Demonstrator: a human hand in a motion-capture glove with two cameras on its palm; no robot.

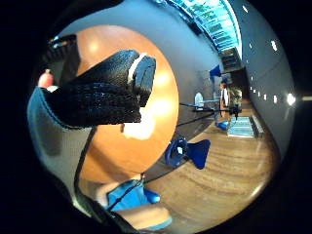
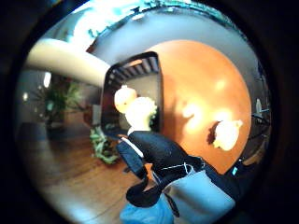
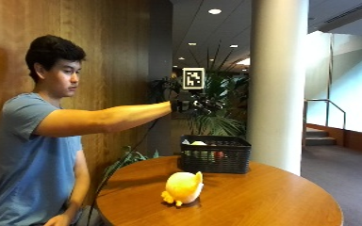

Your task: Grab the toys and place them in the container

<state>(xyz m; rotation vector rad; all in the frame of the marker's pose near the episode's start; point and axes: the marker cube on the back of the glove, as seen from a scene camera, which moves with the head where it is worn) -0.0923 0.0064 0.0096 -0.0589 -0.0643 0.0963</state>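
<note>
- Yellow plush toy lies on the wooden surface, near side — not yet collected.
- Right hand hovers above the black basket; fingers curled, seemingly empty.
- Basket already holds toys — one remains.

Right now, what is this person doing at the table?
A person holds the gloved right hand out above the black basket on the round wooden table. In the thumb side view a pale toy sits at the fingertips, over the basket. Some toys already lie inside. A yellow plush toy waits on the table.
</note>
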